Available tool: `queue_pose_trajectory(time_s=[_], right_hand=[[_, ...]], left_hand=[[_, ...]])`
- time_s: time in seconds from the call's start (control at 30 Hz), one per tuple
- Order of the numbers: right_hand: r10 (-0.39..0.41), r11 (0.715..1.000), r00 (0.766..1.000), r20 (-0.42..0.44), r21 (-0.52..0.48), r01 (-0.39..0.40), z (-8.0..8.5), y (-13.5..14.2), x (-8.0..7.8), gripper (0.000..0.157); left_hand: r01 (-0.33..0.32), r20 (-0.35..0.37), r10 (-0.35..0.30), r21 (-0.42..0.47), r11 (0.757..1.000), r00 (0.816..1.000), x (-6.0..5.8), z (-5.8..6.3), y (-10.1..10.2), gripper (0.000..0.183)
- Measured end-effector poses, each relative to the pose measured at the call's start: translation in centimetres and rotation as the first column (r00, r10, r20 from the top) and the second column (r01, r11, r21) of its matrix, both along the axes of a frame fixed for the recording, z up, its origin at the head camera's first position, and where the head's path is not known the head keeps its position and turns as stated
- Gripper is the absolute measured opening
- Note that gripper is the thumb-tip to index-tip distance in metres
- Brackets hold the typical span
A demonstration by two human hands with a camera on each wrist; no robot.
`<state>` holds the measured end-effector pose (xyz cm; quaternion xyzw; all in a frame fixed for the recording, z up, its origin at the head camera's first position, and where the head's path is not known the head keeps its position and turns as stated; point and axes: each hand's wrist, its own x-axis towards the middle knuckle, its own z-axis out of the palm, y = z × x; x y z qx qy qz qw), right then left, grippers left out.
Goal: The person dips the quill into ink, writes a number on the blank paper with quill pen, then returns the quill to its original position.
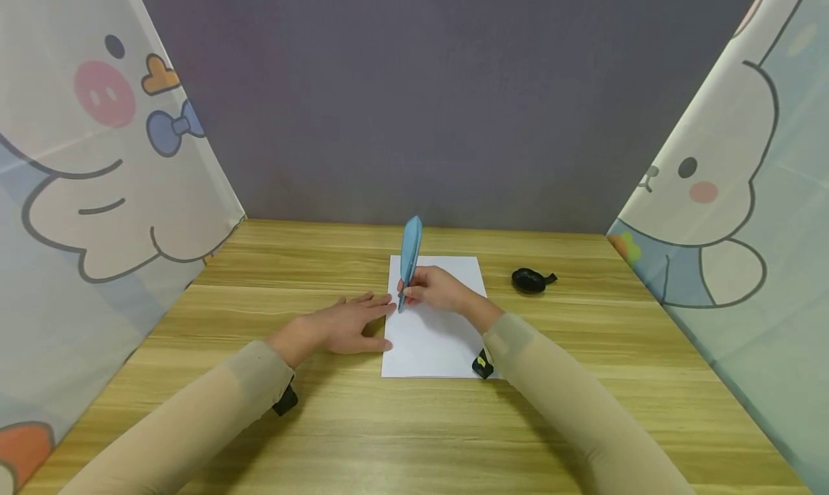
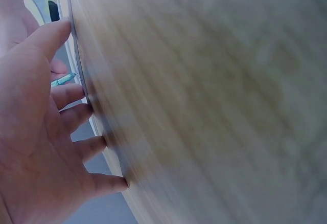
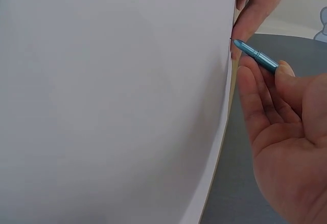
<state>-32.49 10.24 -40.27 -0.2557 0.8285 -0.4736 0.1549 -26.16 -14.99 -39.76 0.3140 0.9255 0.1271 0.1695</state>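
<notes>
The right hand (image 1: 435, 291) pinches a light-blue feather-shaped pen (image 1: 409, 257), tip touching the white paper sheet (image 1: 432, 337) near its left edge. The left hand (image 1: 343, 325) lies flat, fingers loosely spread, steadying that edge on the wooden table (image 1: 259, 279). Writing seems just begun; next calls for steady strokes.

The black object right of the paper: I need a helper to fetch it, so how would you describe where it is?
On the wooden table, find the white sheet of paper in the middle. To its right, apart from the sheet, lies a small black object. It is the only dark, glossy, rounded thing lying free on the tabletop, unlike the blue feather-shaped pen held upright over the sheet.
</notes>
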Motion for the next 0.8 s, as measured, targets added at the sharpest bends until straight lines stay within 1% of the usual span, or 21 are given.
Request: queue_pose_trajectory(time_s=[0.47, 0.8], right_hand=[[0.034, 0.999, 0.999, 0.002, 0.024, -0.034, 0.1, 0.2, 1.1, 0.019], [0.064, 0.998, 0.998, 0.009, 0.016, -0.064, 0.4, 0.4, 2.1, 0.017]], left_hand=[[-0.003, 0.0, 0.003, -0.008, 1.0, 1.0, 0.1, -0.1, 0.1, 0.086], [-0.004, 0.0, 0.004, -0.005, 1.0, 1.0, 0.1, -0.1, 0.1, 0.086]])
